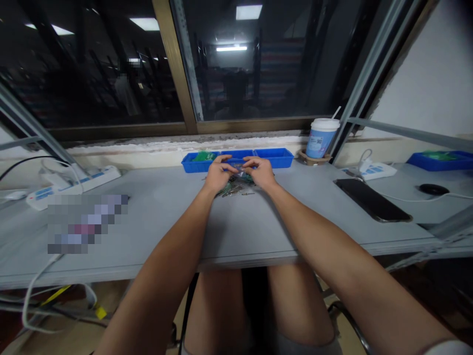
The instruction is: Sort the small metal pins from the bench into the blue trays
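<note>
My left hand (219, 175) and my right hand (260, 171) meet at the far middle of the grey table (240, 227), fingers curled together on a small clear bag (239, 169) held between them. Below the hands lies a pile of small dark and metal parts (233, 189); single pieces are too small to name. Just behind the hands stands a row of blue trays (275, 158), the left one holding green pieces (204, 157).
A white cup with a straw (322, 138) stands at the back right. A black phone (371, 199) lies to the right, with a white power strip (373, 170) behind it. Another power strip (74, 185) and cables lie at the left. A further blue tray (441, 160) sits far right.
</note>
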